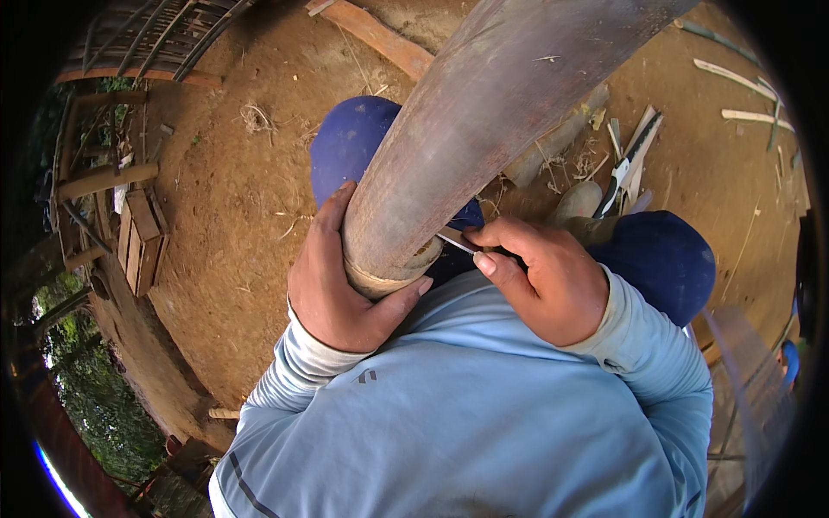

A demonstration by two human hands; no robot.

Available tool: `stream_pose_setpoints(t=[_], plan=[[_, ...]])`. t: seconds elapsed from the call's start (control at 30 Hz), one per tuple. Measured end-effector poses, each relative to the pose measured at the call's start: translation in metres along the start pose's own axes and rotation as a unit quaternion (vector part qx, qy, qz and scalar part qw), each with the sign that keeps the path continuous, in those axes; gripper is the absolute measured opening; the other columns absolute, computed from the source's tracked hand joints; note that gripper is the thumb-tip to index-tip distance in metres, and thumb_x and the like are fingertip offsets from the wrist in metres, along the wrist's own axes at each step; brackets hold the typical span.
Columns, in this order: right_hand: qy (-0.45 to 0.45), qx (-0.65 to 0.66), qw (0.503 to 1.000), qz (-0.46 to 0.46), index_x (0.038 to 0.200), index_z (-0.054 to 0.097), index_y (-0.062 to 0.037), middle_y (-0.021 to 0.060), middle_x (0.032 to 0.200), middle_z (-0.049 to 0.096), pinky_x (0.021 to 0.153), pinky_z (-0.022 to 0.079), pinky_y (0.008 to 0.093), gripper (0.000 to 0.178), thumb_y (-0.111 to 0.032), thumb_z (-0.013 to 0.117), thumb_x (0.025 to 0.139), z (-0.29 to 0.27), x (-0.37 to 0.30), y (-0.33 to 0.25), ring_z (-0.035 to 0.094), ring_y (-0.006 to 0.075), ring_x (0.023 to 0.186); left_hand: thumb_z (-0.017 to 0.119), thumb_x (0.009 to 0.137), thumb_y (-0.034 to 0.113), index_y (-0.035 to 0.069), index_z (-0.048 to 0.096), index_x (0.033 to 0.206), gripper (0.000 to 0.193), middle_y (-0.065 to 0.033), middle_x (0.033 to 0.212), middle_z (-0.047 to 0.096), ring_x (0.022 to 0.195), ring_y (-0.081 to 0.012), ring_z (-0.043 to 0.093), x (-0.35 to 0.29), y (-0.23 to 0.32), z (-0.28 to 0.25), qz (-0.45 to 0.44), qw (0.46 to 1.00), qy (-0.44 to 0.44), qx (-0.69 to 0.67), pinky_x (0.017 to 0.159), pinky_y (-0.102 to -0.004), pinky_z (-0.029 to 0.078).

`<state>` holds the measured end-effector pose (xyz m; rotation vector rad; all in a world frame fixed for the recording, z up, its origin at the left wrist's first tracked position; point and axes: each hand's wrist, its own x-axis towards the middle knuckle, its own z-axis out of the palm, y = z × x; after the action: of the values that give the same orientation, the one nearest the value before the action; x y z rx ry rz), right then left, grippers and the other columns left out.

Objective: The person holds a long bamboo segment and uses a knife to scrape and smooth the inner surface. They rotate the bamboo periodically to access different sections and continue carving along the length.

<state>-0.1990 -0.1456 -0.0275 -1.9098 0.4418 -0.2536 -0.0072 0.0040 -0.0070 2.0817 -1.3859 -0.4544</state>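
Note:
A thick, grey-brown, smooth cylinder (484, 129), which looks like a large bamboo or wooden tube, slants from the upper right down to my lap between my knees. Around its near end, just above a paler rim (367, 281), my left hand (324, 298) is wrapped, with the thumb along the edge. My right hand (548, 285) grips a small knife (458, 240) between thumb and fingers. The knife's thin blade points left and meets the right side of the tube's near end, by a pale notched patch. Most of the knife's handle is hidden in my fingers.
A folding saw (616, 180) with a white and black handle lies with pale wood strips (637, 164) beyond my right knee. A reddish plank (376, 36) lies on the dirt ahead. At left stand a wooden box (142, 237) and a wooden frame (104, 181).

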Motion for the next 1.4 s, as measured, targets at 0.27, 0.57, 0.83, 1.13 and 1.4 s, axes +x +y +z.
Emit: stream_pose_setpoints(t=[0.27, 0.57, 0.83, 1.13, 1.4], plan=[[-0.002, -0.038, 0.999, 0.027, 0.095, 0.054, -0.0052, 0.019, 0.072, 0.06, 0.056, 0.046, 0.0474, 0.01, -0.016, 0.054, 0.096, 0.002, 0.01, -0.006, 0.061, 0.0403, 0.066, 0.089, 0.06, 0.019, -0.007, 0.033, 0.139, 0.1, -0.0236, 0.126, 0.056, 0.117, -0.0333, 0.058, 0.003, -0.002, 0.002, -0.014, 1.0, -0.007, -0.005, 0.101, -0.0408, 0.044], [-0.006, -0.064, 0.998, 0.004, 0.103, 0.059, -0.0011, 0.0177, 0.083, 0.063, 0.065, 0.05, 0.0402, 0.013, -0.01, 0.057, 0.094, 0.01, 0.029, -0.005, 0.064, 0.036, 0.074, 0.09, 0.059, 0.021, -0.005, 0.036, 0.138, 0.099, -0.0257, 0.125, 0.057, 0.111, -0.0393, 0.062, 0.006, -0.008, 0.003, 0.025, 0.999, 0.026, 0.011, 0.095, -0.0417, 0.05], [0.002, 0.047, 0.999, -0.015, 0.104, 0.061, -0.001, 0.0109, 0.079, 0.066, 0.063, 0.051, 0.034, 0.035, -0.022, 0.077, 0.082, -0.004, 0.001, 0.022, 0.065, 0.0232, 0.066, 0.089, 0.061, 0.02, -0.003, 0.037, 0.139, 0.097, -0.0228, 0.124, 0.058, 0.113, -0.0356, 0.062, 0.005, -0.001, -0.002, 0.011, 0.999, 0.005, -0.051, 0.096, -0.0404, 0.049], [0.131, -0.016, 0.985, -0.111, 0.106, 0.065, -0.0062, 0.0138, 0.085, 0.067, 0.065, 0.053, 0.0381, 0.025, -0.015, 0.071, 0.084, 0.018, 0.038, 0.007, 0.067, 0.0327, 0.073, 0.089, 0.06, 0.017, -0.001, 0.039, 0.138, 0.094, -0.0207, 0.123, 0.06, 0.114, -0.033, 0.062, 0.004, -0.01, -0.001, 0.006, 0.991, -0.006, -0.136, 0.096, -0.0389, 0.049], [0.134, 0.051, 0.982, -0.123, 0.087, 0.062, -0.0032, 0.0129, 0.074, 0.062, 0.061, 0.049, 0.0362, 0.015, -0.017, 0.066, 0.09, 0.023, 0.032, 0.018, 0.061, 0.0289, 0.064, 0.089, 0.06, 0.016, -0.001, 0.039, 0.138, 0.094, -0.0203, 0.123, 0.06, 0.115, -0.0325, 0.062, 0.004, -0.01, -0.003, 0.009, 0.994, -0.002, -0.111, 0.098, -0.0386, 0.048]])
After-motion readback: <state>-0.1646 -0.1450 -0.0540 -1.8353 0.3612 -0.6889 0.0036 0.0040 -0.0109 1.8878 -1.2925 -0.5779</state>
